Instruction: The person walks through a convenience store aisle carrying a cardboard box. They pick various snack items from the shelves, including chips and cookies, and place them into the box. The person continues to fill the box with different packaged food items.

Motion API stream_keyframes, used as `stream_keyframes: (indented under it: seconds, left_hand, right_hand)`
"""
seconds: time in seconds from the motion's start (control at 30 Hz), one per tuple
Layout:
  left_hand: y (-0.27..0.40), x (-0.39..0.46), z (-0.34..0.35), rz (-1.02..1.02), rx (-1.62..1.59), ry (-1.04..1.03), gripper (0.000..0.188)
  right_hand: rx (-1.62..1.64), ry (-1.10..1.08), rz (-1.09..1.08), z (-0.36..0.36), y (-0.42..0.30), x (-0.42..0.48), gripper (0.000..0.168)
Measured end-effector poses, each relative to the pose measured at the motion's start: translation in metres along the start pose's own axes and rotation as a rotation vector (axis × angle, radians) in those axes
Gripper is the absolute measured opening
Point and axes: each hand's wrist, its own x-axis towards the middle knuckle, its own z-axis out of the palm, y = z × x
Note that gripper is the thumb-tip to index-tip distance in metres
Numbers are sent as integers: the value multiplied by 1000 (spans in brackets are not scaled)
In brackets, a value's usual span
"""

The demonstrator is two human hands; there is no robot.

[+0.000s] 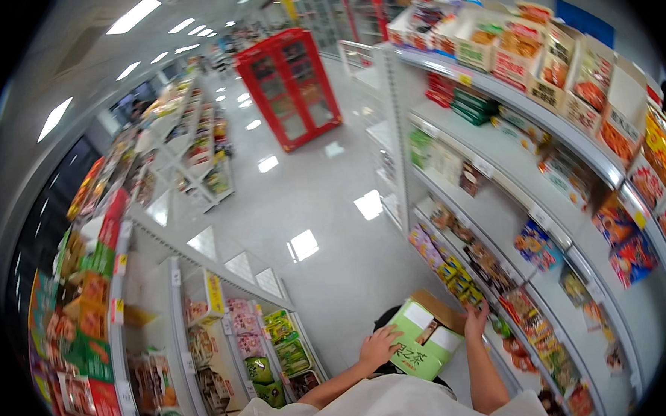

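A green cardboard box (416, 339) with an opening in its printed side is in front of my body, tilted, its brown flap (433, 311) standing up. My left hand (381, 345) lies on its left side, fingers spread over the cardboard. At the right edge of the box is my right hand (475, 320), fingers and thumb bent around that side. Just beyond the right hand, yellow snack packs (455, 280) line a low shelf. What lies inside the box is mostly hidden.
Shelving with bagged snacks stands on my left (115, 310) and right (541, 197). Open snack cartons (558, 77) fill the right unit's top shelf. Ahead, a red glass-door cabinet (290, 91) stands on the shiny tiled floor (305, 209). Another rack (194, 142) is farther left.
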Motion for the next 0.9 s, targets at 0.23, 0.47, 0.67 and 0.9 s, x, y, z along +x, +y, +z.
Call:
stream_keyframes:
  seconds: [0.23,0.47,0.67,0.9]
  left_hand:
    - [10,17,21,-49,-15,45,42]
    - [21,25,34,-96,-89,106,49]
    - [21,9,30,-246,-450,256,56]
    - [-83,-88,107,-477,-600,2,44]
  right_hand:
    - [-678,-168,234,-32,26,30,81]
    - [-6,-380,103,-46,-36,-7,61]
    - [-1078,-683,-1030,-50,-18,-82,50]
    - [-1073,-669,-937,-51,-4,-82,52]
